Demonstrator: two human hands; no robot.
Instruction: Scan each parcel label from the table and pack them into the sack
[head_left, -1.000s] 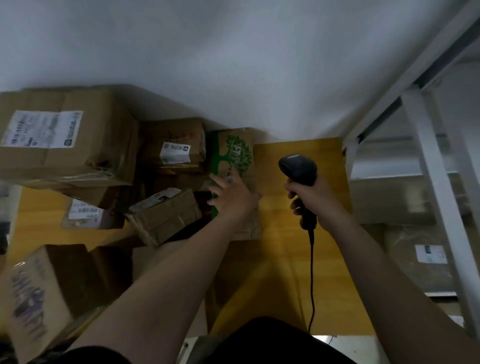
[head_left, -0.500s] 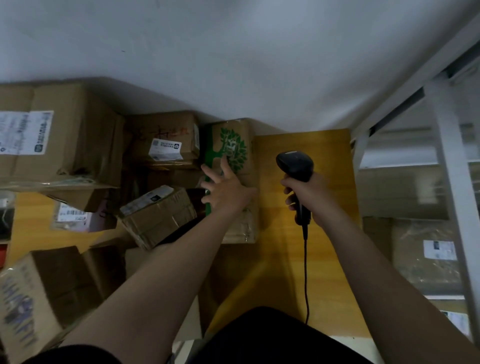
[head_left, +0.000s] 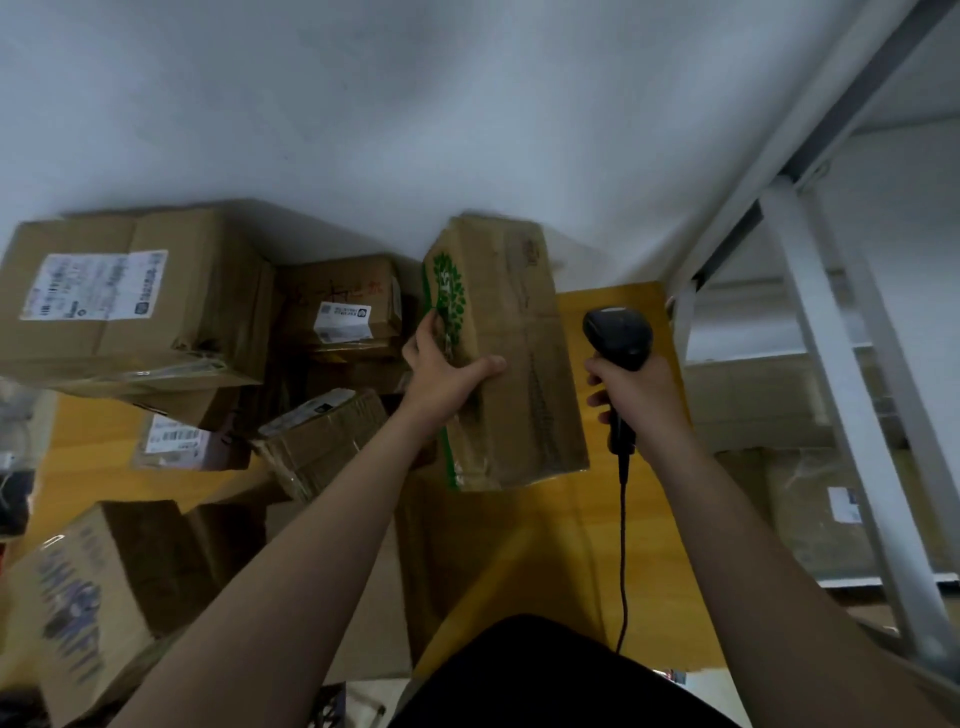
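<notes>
Over the yellow table (head_left: 587, 519), left hand (head_left: 441, 369) grips a box (head_left: 509, 322) edge (right hand (head_left: 639, 395) clasps scanner (head_left: 618, 332)).

What the table (head_left: 566, 525) holds, by number
Five cardboard boxes show plainly: a large labelled box (head_left: 130, 291), a mid-sized labelled box (head_left: 337, 296), a tree-printed box (head_left: 514, 374), a small tilted box (head_left: 322, 447) and a blue-printed box (head_left: 83, 597); others half hidden under them cannot be counted. One pinkish parcel (head_left: 176, 447), one black scanner (head_left: 618, 332), one left hand (head_left: 447, 371), one right hand (head_left: 641, 395), one white shelf frame (head_left: 831, 364).
</notes>
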